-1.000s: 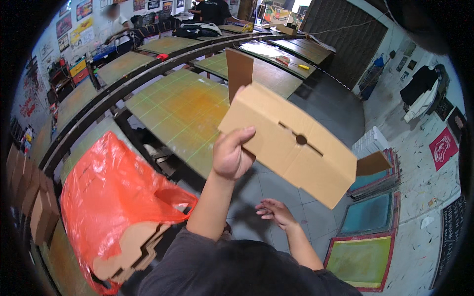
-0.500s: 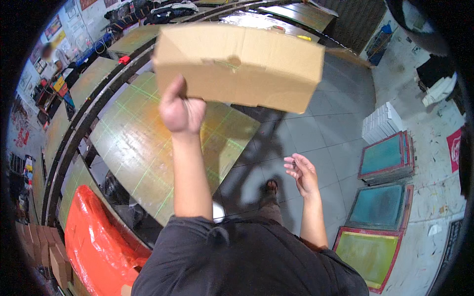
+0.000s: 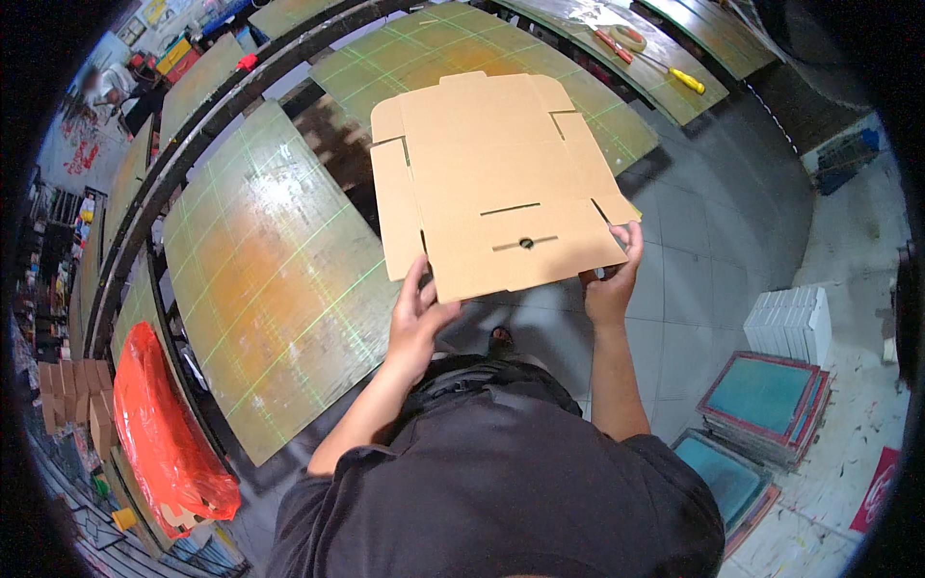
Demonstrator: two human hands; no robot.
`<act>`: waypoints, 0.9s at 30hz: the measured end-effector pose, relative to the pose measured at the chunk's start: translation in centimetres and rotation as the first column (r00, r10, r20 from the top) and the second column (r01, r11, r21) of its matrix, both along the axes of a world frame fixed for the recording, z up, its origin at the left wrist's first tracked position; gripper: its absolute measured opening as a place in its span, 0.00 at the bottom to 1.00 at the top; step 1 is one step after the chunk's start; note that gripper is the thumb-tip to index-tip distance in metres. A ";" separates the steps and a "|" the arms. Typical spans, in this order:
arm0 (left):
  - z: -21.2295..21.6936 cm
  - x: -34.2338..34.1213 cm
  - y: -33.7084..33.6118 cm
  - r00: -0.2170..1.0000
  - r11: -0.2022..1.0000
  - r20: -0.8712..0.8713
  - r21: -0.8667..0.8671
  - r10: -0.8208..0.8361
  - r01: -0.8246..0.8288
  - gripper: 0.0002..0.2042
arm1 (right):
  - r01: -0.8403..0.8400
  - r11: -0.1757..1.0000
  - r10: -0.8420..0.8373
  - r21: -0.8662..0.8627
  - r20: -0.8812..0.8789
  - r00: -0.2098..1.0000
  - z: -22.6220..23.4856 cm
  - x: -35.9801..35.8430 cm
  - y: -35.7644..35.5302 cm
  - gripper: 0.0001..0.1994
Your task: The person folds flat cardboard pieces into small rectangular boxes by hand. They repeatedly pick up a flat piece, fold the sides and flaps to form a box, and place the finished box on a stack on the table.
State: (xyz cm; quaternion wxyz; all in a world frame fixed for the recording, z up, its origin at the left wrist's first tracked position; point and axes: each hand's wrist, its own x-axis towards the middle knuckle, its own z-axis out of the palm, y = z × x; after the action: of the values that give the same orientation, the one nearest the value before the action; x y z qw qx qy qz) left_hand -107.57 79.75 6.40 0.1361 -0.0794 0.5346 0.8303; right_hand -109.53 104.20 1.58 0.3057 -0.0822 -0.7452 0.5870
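A flat, die-cut cardboard box blank (image 3: 491, 159) lies opened out in front of me, with slots, side flaps and a round hole near its close edge. My left hand (image 3: 419, 323) is at its near left corner, fingers at the edge by a slot and thumb pointing right. At the near right corner, my right hand (image 3: 614, 275) grips the edge, with fingers up on the side flap and thumb tucked by the rim. Part of each hand's hold is hidden beneath the cardboard.
Worn flat boards (image 3: 275, 279) with green grid lines stand along a curved dark rail. On a far board lie a yellow-handled screwdriver (image 3: 686, 81) and a tape roll (image 3: 628, 39). An orange plastic bag (image 3: 169, 433) sits at left. Framed screens (image 3: 761, 395) and white boxes (image 3: 790, 323) stand at right.
The cardboard has swung from a raised, bent position to lying spread flat and nearer. My right hand, empty before, has come up to its right corner. My left hand has lowered.
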 end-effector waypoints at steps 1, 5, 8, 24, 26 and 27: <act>-0.7 0.4 -0.5 0.999 0.992 -0.044 -0.120 -0.032 0.027 0.29 | 0.040 0.986 -0.041 0.159 0.003 0.999 0.3 -0.5 1.1 0.39; -1.8 1.1 -2.9 0.868 0.514 -0.477 -0.783 -0.137 -0.349 0.24 | 0.078 0.897 -0.069 0.435 -0.037 0.997 0.3 -2.0 4.8 0.25; 0.3 -2.5 -3.0 0.773 0.107 -0.557 -0.826 -0.304 -0.553 0.20 | 0.004 0.856 0.060 0.517 -0.108 0.992 -0.1 -3.1 7.4 0.07; 0.4 -6.7 -5.5 0.863 -0.066 -0.103 -0.986 -0.495 -0.155 0.24 | -0.341 0.849 0.394 0.404 -0.054 0.918 0.6 -5.8 9.2 0.13; 0.6 -6.7 -5.8 0.861 -0.056 -0.067 -0.992 -0.504 -0.110 0.26 | -0.348 0.861 0.387 0.371 -0.032 0.922 0.4 -5.6 9.0 0.11; 0.8 -6.7 -5.8 0.860 -0.051 -0.049 -0.995 -0.508 -0.087 0.26 | -0.337 0.877 0.373 0.344 -0.043 0.927 0.4 -5.5 8.7 0.10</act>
State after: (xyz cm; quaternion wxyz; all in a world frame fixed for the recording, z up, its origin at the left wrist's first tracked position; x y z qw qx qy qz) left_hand -114.23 73.98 7.21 0.0537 0.1123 0.9790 0.1613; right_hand -115.05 112.93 1.95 0.2419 0.1402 -0.8175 0.5035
